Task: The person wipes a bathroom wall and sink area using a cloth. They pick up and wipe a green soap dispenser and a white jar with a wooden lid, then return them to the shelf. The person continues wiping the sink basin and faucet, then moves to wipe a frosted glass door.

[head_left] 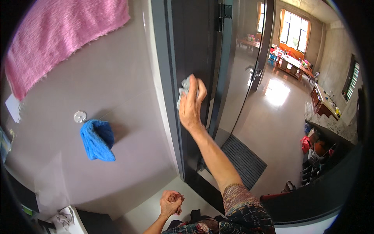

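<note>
My right hand (pixel 191 107) reaches up with its fingers closed round a crumpled pale grey cloth (pixel 182 93). It presses the cloth against the dark grey door frame (pixel 191 50). Low down, in front of my body, my left hand (pixel 170 203) is held with its fingers curled. Whatever may be inside those fingers is hidden. To the right of the frame stands the glossy door (pixel 241 74), swung open, with a metal handle (pixel 258 73). A hinge (pixel 220 22) shows near the top of the frame.
A blue towel (pixel 96 140) hangs from a round wall hook (pixel 80 116) on the left, below a pink towel (pixel 66 35). Past the doorway lie a dark ribbed mat (pixel 245 162), a cluttered shelf (pixel 313 163) and a distant wooden table (pixel 292 62). A white cabinet (pixel 74 222) stands lower left.
</note>
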`<state>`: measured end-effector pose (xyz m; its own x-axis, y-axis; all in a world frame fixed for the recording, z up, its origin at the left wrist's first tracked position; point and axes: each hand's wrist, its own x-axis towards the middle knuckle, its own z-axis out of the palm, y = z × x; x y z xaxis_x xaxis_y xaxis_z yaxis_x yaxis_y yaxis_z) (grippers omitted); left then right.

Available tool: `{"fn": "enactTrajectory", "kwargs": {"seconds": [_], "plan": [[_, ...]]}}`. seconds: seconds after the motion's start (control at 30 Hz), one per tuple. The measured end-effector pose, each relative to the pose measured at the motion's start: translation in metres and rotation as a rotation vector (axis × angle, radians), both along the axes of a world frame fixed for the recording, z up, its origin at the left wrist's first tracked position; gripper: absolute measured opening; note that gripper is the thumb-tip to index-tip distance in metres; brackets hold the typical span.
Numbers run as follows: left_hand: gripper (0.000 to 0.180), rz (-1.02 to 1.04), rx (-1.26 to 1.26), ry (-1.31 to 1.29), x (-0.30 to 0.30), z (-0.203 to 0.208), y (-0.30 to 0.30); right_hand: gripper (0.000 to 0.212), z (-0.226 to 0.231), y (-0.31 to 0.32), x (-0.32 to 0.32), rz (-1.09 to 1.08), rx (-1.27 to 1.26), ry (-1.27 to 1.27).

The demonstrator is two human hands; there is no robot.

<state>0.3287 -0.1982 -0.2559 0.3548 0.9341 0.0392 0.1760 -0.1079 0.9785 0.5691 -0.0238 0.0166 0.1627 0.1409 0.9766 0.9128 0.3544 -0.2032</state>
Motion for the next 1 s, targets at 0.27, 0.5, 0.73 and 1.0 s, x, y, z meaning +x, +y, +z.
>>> {"fn": "enactTrajectory", "kwargs": {"seconds": [0.27,0.5,0.73,1.0], "plan": [[0.023,-0.126,0.043,0.069,0.036,0.006,0.021,0.063,-0.108,-0.006,0.010,-0.081,-0.167,0.212],[0.025,-0.201,-0.210,0.018,0.047,-0.009,0.053,0.055,-0.168,-0.044,0.046,0.055,-0.444,0.573],[0.034,-0.359,0.229,0.513,0.048,0.033,0.083,0.057,-0.004,-0.004,0.051,-0.009,0.055,0.259],[0.039,-0.861,-0.481,0.194,0.050,-0.045,0.059,0.054,-0.111,-0.021,0.074,-0.017,-0.104,0.281]]}}
